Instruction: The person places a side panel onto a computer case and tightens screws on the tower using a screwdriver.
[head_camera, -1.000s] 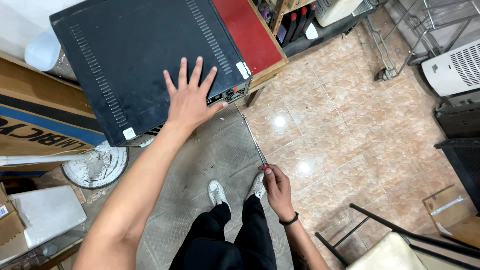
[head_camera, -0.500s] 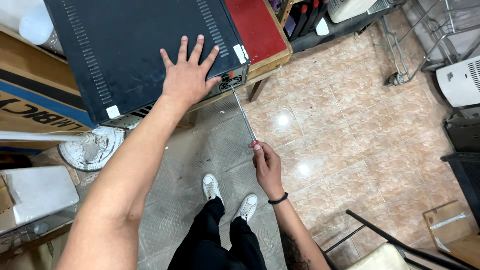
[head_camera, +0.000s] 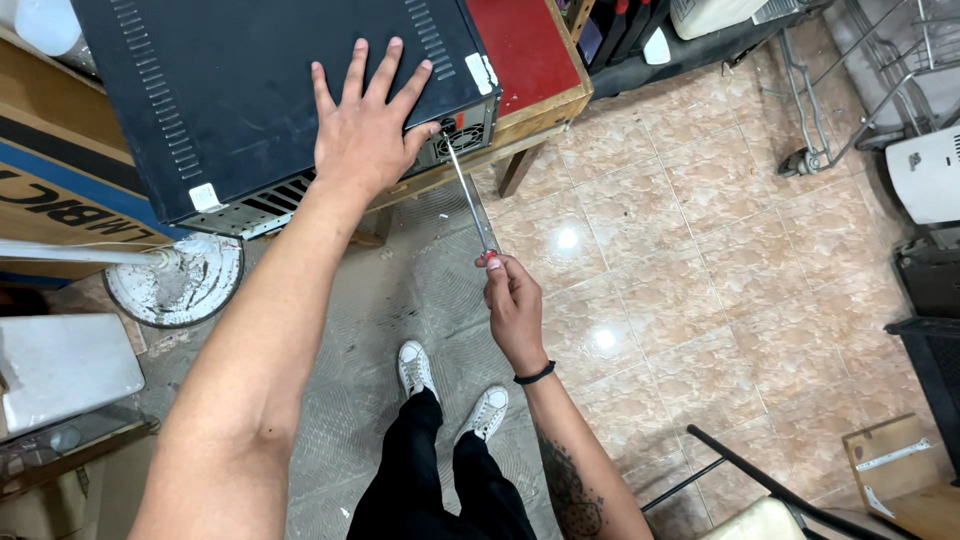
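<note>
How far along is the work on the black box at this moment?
Nothing looks taken apart: the black metal cover sits closed on the box, which rests on the red-topped table. In hand: the left hand lies flat on the cover, and the right hand holds a long screwdriver with its tip at the vented rear panel. Whether any screws are out cannot be seen.

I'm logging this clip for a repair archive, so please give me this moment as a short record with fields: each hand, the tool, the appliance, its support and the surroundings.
left hand: left hand lies flat, fingers spread, on the black appliance
right hand: right hand grips the handle of the long screwdriver
tool: shaft slants up, tip at the appliance's vented rear panel near the small fan grille
support: wooden table with a red top
floor: tan tiles, grey mat under the white shoes
nearby: round white stand base
</note>
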